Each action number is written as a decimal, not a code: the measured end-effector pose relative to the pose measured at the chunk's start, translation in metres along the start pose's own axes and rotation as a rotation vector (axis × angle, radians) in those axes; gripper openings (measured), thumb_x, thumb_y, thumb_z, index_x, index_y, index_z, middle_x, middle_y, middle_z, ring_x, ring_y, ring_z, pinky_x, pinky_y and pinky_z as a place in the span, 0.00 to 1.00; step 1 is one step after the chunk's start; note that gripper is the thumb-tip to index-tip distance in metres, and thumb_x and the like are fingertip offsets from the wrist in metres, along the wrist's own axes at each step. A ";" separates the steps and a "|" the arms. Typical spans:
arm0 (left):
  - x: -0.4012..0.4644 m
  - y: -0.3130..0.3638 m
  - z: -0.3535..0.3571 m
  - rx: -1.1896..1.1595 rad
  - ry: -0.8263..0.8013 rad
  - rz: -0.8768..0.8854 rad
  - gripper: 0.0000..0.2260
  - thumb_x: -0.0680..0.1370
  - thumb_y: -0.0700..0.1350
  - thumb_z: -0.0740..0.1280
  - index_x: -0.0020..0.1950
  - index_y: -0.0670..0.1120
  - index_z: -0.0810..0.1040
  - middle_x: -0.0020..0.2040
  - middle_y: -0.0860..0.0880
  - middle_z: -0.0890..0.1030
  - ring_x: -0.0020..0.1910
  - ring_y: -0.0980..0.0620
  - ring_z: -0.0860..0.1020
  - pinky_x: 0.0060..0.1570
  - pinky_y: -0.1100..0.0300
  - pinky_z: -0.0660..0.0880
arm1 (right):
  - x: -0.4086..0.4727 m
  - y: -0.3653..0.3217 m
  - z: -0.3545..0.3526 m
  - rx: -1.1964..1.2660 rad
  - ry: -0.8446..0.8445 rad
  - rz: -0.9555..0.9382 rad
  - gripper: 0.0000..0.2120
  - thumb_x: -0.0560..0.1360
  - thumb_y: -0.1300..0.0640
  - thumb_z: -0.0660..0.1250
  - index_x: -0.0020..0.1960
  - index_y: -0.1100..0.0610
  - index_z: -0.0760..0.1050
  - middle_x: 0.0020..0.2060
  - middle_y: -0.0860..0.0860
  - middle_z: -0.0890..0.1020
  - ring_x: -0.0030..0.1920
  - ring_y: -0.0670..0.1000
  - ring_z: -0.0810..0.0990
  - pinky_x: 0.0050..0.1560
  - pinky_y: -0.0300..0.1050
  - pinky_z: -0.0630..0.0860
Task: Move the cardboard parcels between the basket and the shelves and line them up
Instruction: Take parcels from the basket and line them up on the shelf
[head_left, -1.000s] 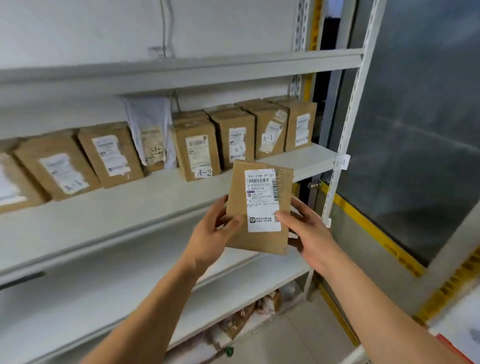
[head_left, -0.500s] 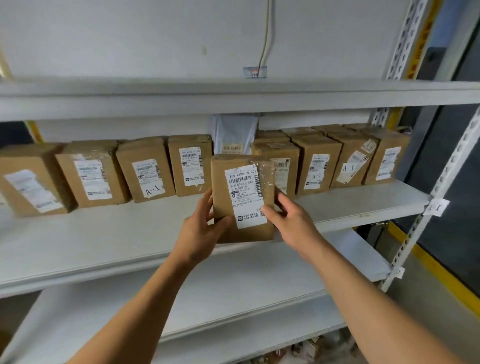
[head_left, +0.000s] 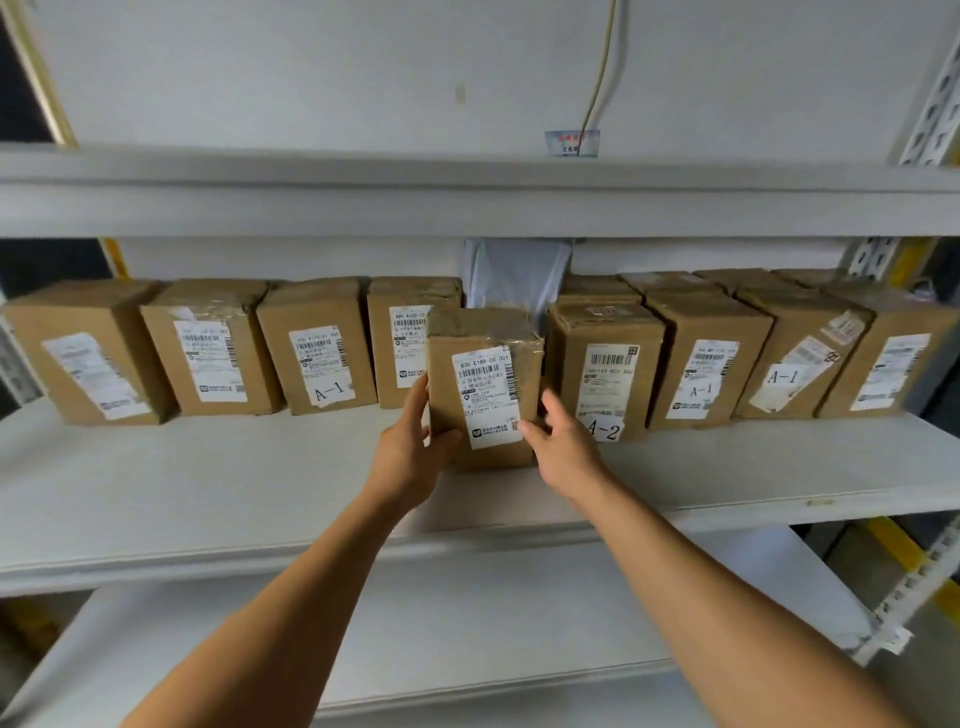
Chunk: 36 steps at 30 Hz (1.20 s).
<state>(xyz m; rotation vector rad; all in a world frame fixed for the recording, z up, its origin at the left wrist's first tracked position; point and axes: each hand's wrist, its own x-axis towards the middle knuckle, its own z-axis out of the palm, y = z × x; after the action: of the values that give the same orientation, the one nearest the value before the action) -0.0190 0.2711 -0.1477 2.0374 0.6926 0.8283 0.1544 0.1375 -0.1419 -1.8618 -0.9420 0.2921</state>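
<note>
Gripping a cardboard parcel (head_left: 485, 387) from both sides, the person is holding it upright on the middle shelf (head_left: 208, 488) — the left hand (head_left: 410, 452) is wrapping its left edge, the right hand's (head_left: 563, 447) thumb is pressing the label. It is standing just ahead of the row of parcels (head_left: 605, 364), before the gap where a grey mailer bag (head_left: 514, 270) is showing.

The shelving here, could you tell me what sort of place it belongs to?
Probably a parcel depot or courier pick-up storeroom: white metal shelves, a row of cardboard parcels bearing barcoded shipping labels, and handwritten codes like A-1.
</note>
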 end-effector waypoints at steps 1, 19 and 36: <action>0.004 0.000 0.003 0.023 -0.005 0.016 0.38 0.81 0.42 0.70 0.83 0.64 0.55 0.74 0.54 0.76 0.67 0.43 0.80 0.61 0.43 0.81 | 0.005 0.004 0.002 -0.004 0.032 -0.001 0.25 0.84 0.56 0.67 0.79 0.48 0.67 0.68 0.49 0.81 0.68 0.50 0.77 0.63 0.44 0.73; 0.061 -0.018 0.014 0.029 -0.130 0.105 0.40 0.73 0.50 0.67 0.77 0.78 0.52 0.80 0.57 0.67 0.72 0.44 0.76 0.67 0.41 0.76 | 0.036 0.012 0.016 -0.030 0.278 0.100 0.24 0.88 0.55 0.58 0.83 0.54 0.63 0.73 0.55 0.77 0.71 0.58 0.76 0.69 0.47 0.70; 0.056 -0.018 0.021 -0.005 -0.080 0.015 0.36 0.82 0.39 0.68 0.83 0.63 0.56 0.77 0.57 0.72 0.63 0.50 0.83 0.63 0.48 0.80 | 0.036 0.012 0.015 0.046 0.232 0.143 0.25 0.86 0.51 0.62 0.82 0.50 0.64 0.72 0.54 0.79 0.70 0.57 0.78 0.69 0.49 0.73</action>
<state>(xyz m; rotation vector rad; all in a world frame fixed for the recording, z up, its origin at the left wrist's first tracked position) 0.0292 0.3096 -0.1549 2.0617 0.6305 0.7525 0.1753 0.1710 -0.1522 -1.8777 -0.6411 0.1773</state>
